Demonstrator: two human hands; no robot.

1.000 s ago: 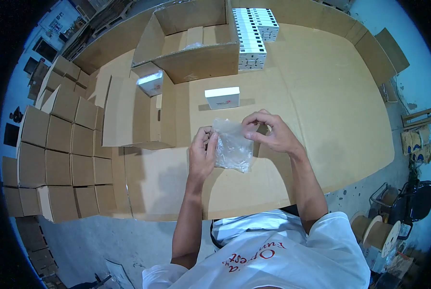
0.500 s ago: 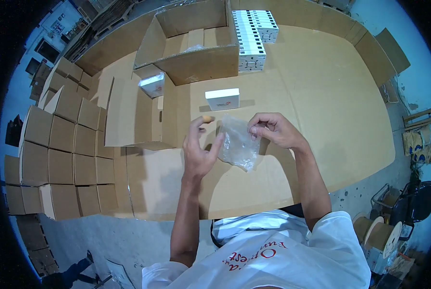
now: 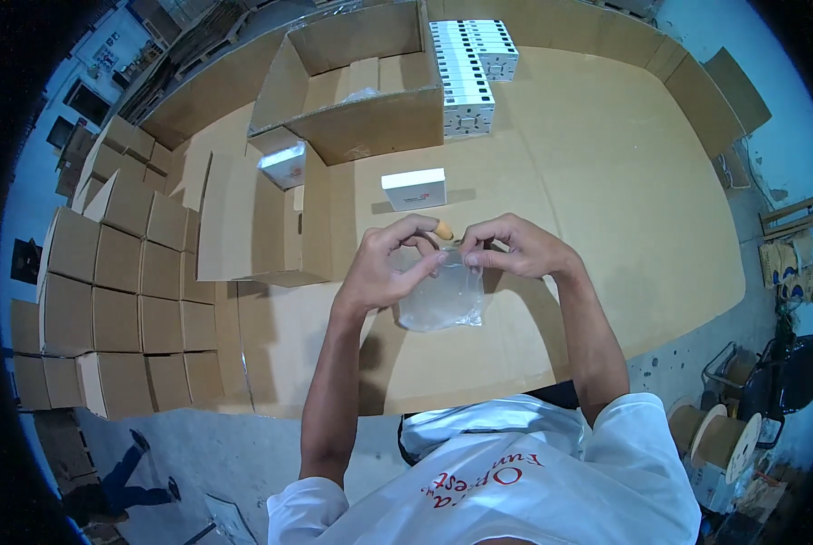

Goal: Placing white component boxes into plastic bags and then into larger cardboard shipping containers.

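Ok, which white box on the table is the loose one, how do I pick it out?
On the cardboard-covered table, look just beyond the hands holding the clear plastic bag. The small white box lies alone there, apart from the stacked row of white boxes at the far edge.

One clear plastic bag (image 3: 441, 298), two single small white boxes (image 3: 415, 189), one large open carton (image 3: 370, 127), two hands (image 3: 384, 268)

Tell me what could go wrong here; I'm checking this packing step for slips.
Both hands, left hand and right hand, pinch only the top edge of the clear bag, so it might slip or tear. The small orange piece at the fingertips could drop onto the cardboard table.
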